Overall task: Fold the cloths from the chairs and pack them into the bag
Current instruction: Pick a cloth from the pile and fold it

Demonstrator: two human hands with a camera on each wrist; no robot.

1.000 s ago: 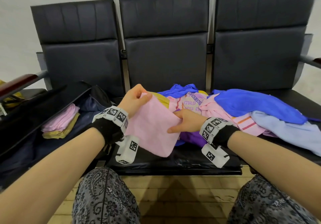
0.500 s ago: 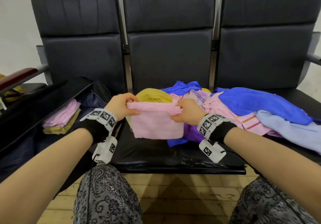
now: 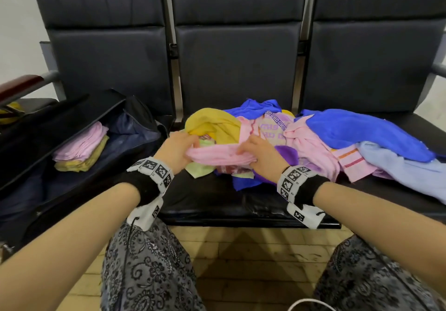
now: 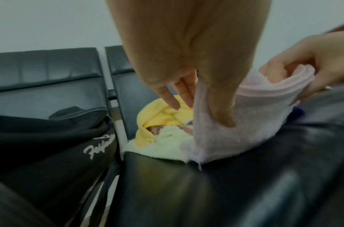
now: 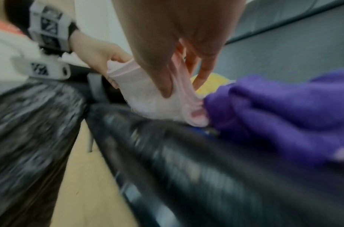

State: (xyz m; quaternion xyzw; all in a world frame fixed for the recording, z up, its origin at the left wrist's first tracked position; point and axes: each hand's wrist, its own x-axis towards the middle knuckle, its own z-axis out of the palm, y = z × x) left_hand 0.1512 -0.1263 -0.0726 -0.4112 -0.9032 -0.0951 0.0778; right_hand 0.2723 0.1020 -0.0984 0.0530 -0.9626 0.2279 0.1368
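Gripping pink cloth (image 3: 218,157), both hands.

black chairs (image 3: 231,202), cloths (image 3: 337,142) (heaped), bag (image 3: 36,190)

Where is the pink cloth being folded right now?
In the head view, the pink cloth is at the centre, held between the left hand and right hand, low over the middle seat.

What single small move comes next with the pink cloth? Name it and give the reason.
Probably carry the pink cloth left and lay it on the folded stack in the open bag. The left hand and right hand pinch its two ends, and the left wrist view shows several layers stacked at its edge, so it looks folded enough to pack.
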